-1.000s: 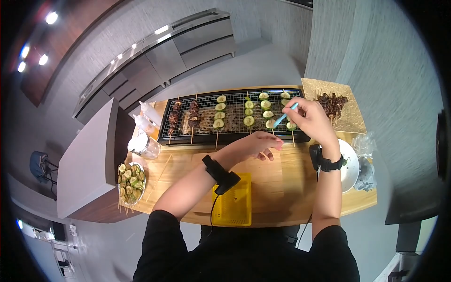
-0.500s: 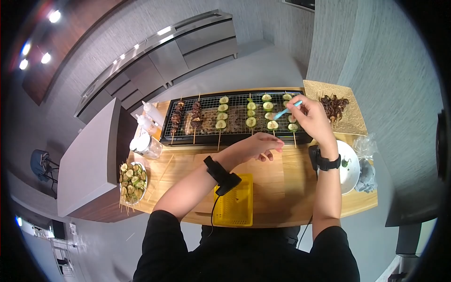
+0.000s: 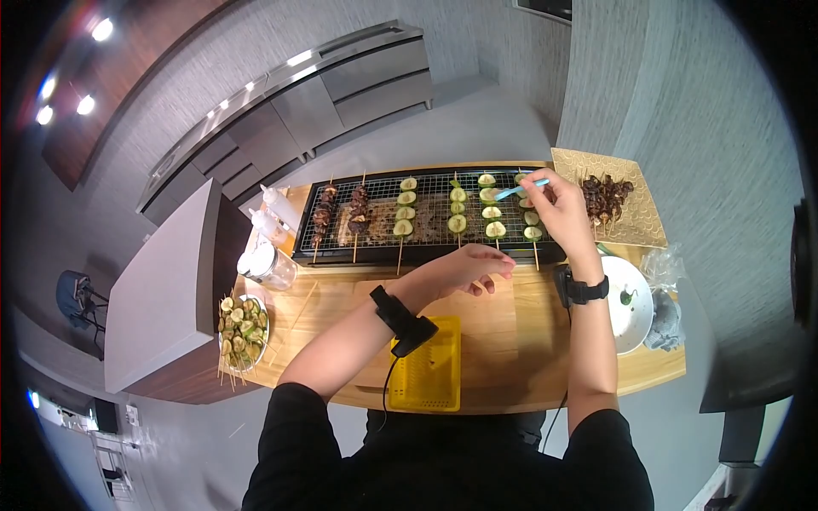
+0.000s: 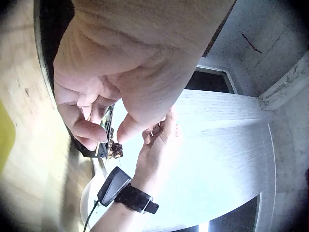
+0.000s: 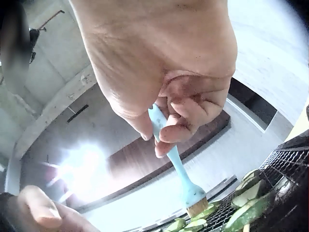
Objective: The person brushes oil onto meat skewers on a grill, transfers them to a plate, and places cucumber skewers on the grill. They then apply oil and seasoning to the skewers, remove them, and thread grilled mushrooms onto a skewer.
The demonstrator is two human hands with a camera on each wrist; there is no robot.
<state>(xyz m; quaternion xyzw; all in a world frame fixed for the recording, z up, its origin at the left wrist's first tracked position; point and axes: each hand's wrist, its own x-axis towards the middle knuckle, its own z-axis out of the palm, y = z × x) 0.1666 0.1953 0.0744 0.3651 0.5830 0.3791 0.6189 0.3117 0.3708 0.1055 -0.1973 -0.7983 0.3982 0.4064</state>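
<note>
My right hand (image 3: 562, 211) pinches the handle of a light blue basting brush (image 5: 179, 166) between thumb and fingers. The brush's bristles (image 5: 197, 208) rest at a green-edged vegetable slice, the second from the far end of its skewer (image 3: 495, 230), on the black grill (image 3: 426, 255). Several skewers of such slices lie across the wire grate, with two dark brown skewers (image 3: 359, 209) at the left. Close in front of the grill's near edge hovers my left hand (image 3: 464, 269), its fingers loosely bent and nothing in its grasp.
Left of the grill stand squeeze bottles (image 3: 271, 228), a glass jar (image 3: 273, 268) and a plate of vegetable skewers (image 3: 242, 332). A yellow basket (image 3: 424, 375) lies at the table's front. To the right are a white bowl (image 3: 626, 328) and a gold board (image 3: 643, 226) bearing dark skewers.
My right hand has carried the brush away from me along the skewer, from the nearest slice to one farther up. The left hand stays where it was.
</note>
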